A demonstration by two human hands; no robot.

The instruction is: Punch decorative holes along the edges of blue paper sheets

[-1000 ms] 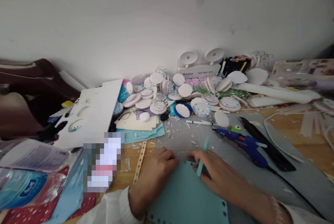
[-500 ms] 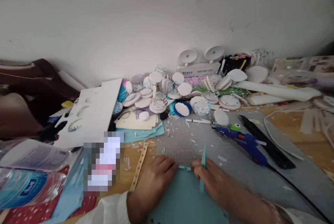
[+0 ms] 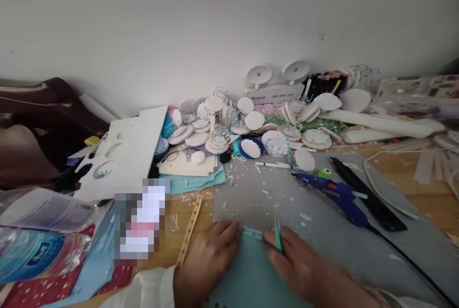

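A teal paper sheet is pinched along its fold by the left grip, a narrow teal strip by the right grip.

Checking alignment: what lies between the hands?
In the head view, teal paper with a paler strip along its far edge lies between left hand and right hand.

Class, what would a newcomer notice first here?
Probably the heap of white discs along the foot of the wall, many edged with blue dots. Next, the bright blue glue gun lying on the gray mat, to the right of two hands on a teal sheet.
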